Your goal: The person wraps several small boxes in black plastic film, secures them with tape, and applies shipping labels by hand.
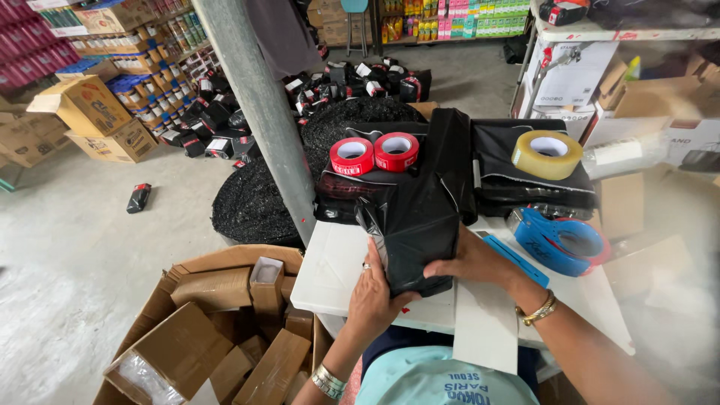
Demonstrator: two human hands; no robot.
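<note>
Left hand: my left hand [373,289] presses flat against the near left side of the black plastic parcel [411,225], fingers spread and lying on the wrap, thumb under its lower edge; a ring shows on one finger and a bangle on the wrist.
Right hand: my right hand [471,262] closes around the parcel's lower right corner, fingers curled onto the plastic, with a gold bracelet on the wrist.
Parcel: wrapped in shiny black plastic, it stands on the near part of the white surface [330,270], between both hands, its top leaning against the stack of black bags [525,169] behind it.
Red tape: two red tape rolls [373,154] sit side by side on the black bags, left of the parcel's top.
Clear tape: a yellowish roll of tape [547,154] rests on the bags to the right.
Dispenser: a blue tape dispenser [564,241] lies on the surface just right of my right hand.
Card strip: a pale cardboard strip [485,326] hangs over the near edge of the surface.
Floor left: flattened cardboard boxes [217,330] are heaped beside the surface, below a grey post [259,112].
</note>
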